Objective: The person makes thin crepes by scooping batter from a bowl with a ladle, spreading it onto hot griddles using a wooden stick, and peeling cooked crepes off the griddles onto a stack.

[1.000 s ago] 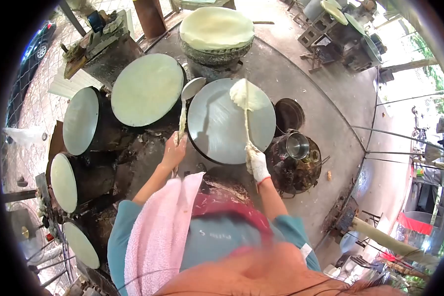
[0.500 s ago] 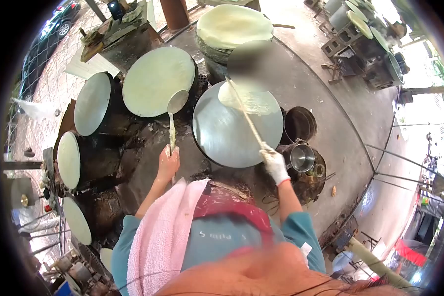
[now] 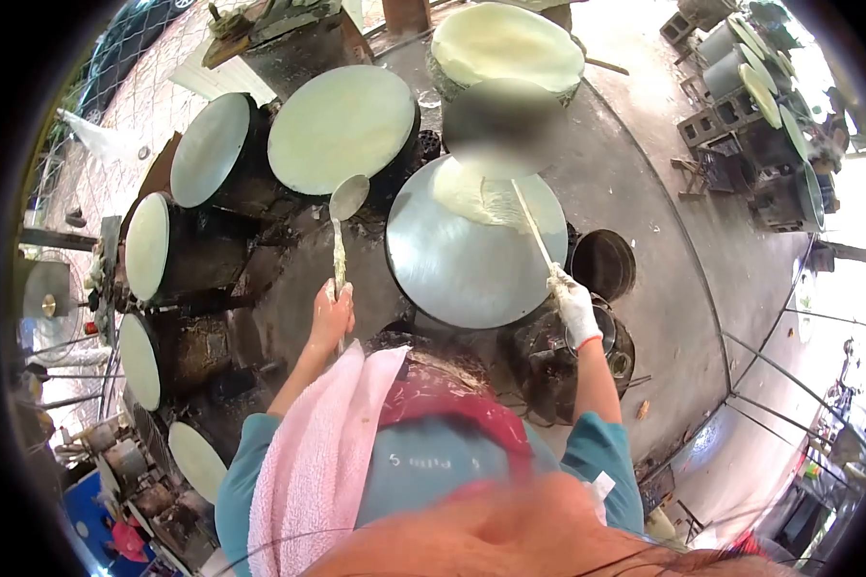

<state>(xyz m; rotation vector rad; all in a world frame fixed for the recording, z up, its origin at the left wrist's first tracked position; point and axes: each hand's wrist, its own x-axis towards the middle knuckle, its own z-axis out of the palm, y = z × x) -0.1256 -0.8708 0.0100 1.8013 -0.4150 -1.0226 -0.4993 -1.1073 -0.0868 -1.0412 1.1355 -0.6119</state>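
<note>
Bare fingers of my left hand (image 3: 331, 315) wrap round the batter-smeared handle of a metal ladle (image 3: 349, 197), whose bowl hangs near the lower edge of a batter-covered round griddle (image 3: 341, 130). My right hand (image 3: 574, 308), in a white glove, grips a light stick (image 3: 532, 225) that slants up over the middle griddle (image 3: 452, 260). Pale batter (image 3: 476, 197) covers the upper part of that griddle; the rest is bare grey metal. A dark blurred patch hides the griddle's top edge and the stick's far end may lie in the batter.
Several more round griddles stand along the left, one of them bare grey (image 3: 210, 151). A pale sheet (image 3: 507, 46) tops a round stand at the back. Right of the middle griddle is a dark pot (image 3: 603, 264). Other griddles and concrete blocks (image 3: 700, 128) stand at the far right.
The view has shifted. My right hand has moved right with the stick, and the batter has spread wider on the middle griddle. The ladle has moved from beside that griddle towards the left one.
</note>
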